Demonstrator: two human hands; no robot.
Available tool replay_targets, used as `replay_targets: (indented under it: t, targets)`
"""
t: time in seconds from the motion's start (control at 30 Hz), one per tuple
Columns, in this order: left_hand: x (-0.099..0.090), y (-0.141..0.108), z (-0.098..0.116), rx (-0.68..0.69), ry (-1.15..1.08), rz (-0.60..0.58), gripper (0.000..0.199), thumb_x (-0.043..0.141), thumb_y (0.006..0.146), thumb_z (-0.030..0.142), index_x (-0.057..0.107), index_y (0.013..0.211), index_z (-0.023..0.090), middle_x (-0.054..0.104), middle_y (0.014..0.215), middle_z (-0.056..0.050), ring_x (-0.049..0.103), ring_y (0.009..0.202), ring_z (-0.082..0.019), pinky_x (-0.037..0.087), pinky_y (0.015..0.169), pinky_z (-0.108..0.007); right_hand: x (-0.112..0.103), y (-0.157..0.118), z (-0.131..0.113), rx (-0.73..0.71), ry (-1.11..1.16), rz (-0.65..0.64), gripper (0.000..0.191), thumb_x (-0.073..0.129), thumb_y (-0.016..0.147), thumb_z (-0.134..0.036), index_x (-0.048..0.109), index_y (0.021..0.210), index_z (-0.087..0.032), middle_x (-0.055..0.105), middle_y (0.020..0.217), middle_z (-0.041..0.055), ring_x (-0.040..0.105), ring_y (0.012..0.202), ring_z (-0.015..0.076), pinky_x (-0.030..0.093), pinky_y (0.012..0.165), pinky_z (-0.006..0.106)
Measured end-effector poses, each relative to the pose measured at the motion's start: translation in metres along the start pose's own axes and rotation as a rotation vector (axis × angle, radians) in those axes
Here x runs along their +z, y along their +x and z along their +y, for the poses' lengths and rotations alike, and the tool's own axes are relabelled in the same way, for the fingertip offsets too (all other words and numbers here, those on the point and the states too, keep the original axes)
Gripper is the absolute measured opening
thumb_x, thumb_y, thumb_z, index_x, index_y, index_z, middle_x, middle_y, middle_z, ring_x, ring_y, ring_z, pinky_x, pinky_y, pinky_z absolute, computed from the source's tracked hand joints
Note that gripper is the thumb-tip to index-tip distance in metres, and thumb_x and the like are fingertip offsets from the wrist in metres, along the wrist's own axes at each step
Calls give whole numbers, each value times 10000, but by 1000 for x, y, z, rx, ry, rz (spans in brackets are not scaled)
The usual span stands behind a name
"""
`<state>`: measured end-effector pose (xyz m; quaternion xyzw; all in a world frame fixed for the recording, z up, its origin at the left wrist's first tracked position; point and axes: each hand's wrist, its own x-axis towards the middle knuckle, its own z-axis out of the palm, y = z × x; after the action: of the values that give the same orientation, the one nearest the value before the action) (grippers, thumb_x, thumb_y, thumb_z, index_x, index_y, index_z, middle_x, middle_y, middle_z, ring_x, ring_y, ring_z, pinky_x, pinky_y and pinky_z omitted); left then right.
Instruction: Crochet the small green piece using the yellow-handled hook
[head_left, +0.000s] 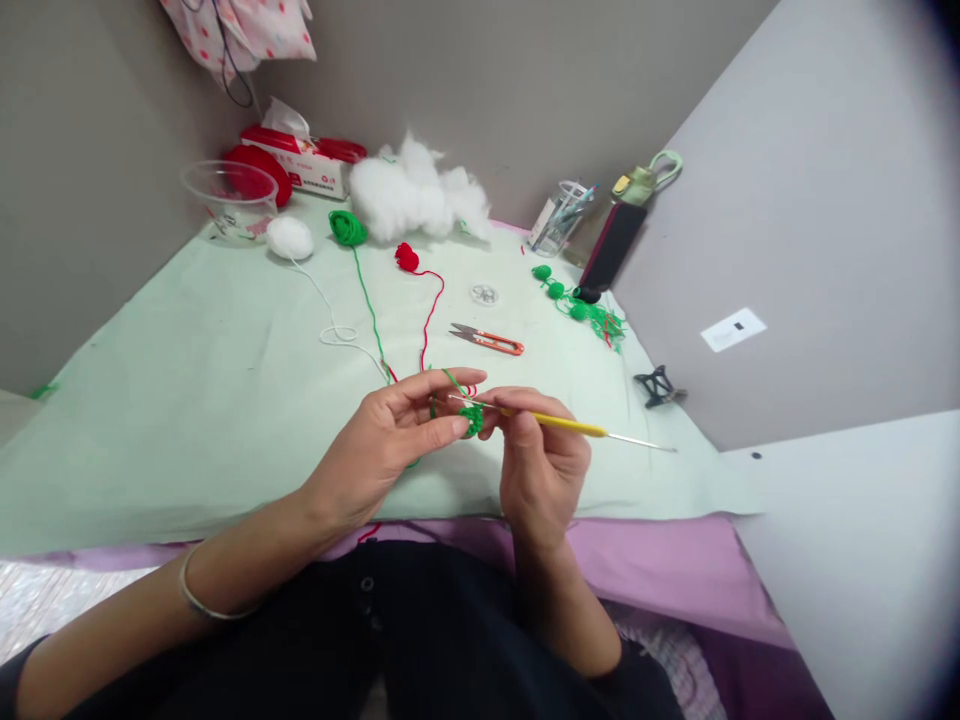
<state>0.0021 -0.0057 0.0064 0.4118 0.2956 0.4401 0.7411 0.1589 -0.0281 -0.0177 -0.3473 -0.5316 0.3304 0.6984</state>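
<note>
A small green crocheted yarn piece is at the left hand's fingertips, above the near part of the pale-green-covered desk. The left grip pinches this piece between thumb and fingers; the right hand pinches a slim metal crochet hook with a yellow handle. Beyond lie orange-handled metal thread snips, then small red, green and white yarn balls, and a fluffy white stuffing heap near the wall.

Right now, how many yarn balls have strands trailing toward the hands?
3: the white ball beside the tub; the green ball right of that; the red ball in front of the fluff. Others may be hidden.
</note>
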Motion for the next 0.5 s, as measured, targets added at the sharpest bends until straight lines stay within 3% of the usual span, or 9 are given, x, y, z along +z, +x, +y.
replay_targets:
  t: [0.1, 0.27, 0.37, 0.5]
  targets:
    - [-1, 0, 1, 13, 52, 7, 299, 829, 865, 247, 830, 1160, 297, 724, 955, -1, 645, 920, -145, 481, 902, -278, -2, 2, -1, 95, 95, 20, 142, 641, 1016, -304, 779, 1012, -271, 798, 950, 12, 707, 738, 126, 599, 672, 279]
    - [-3, -1, 2, 9, 149, 23, 284, 784, 901, 276, 827, 1181, 297, 675, 920, -3, 539, 824, -132, 417, 739, -250, -4, 7, -5, 124, 135, 7, 180, 596, 1037, -358, 717, 973, -242, 803, 858, 14, 695, 648, 125, 580, 606, 270]
    - [-3, -2, 3, 28, 183, 31, 282, 780, 904, 295, 828, 1182, 294, 679, 932, -12, 556, 865, -154, 432, 776, -261, -7, 5, -7, 51, 23, -9, 185, 558, 1055, -335, 697, 1001, -225, 811, 888, 29, 720, 664, 137, 598, 616, 290]
    - [-3, -3, 5, 84, 229, 55, 277, 805, 882, 323, 840, 1152, 275, 672, 895, -15, 579, 858, -169, 464, 788, -271, -9, -1, -10, -158, -176, -58, 171, 531, 1056, -241, 699, 1087, -228, 810, 984, 45, 744, 739, 155, 639, 669, 338]
